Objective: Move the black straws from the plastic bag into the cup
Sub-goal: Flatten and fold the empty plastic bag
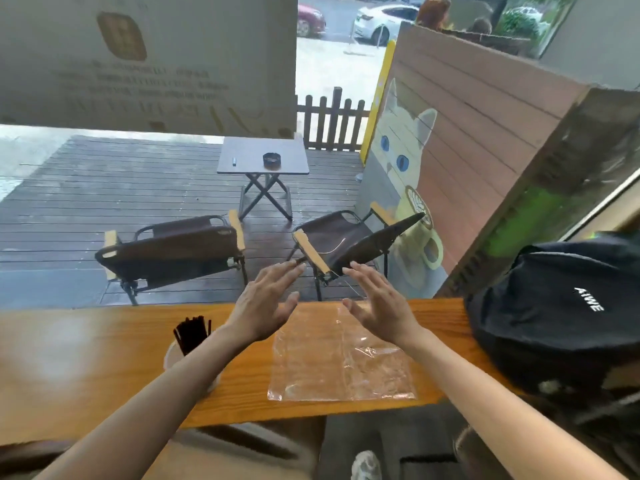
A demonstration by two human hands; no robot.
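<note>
Your left hand (pixel 265 303) and right hand (pixel 375 304) are raised above the far part of the plastic bag (pixel 341 356), fingers spread, palms facing each other, holding nothing. That bag lies flat on the wooden counter (pixel 86 368). Left of the bag stands the cup (pixel 173 355), holding the black straws (pixel 190 332) upright. Right of the bag rests a black backpack (pixel 561 317).

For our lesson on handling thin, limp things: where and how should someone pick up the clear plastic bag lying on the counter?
Pinch the plastic bag at its near edge, coming from the person's side: it lies flat and empty on the wooden counter, and that edge is free of the cup.
</note>
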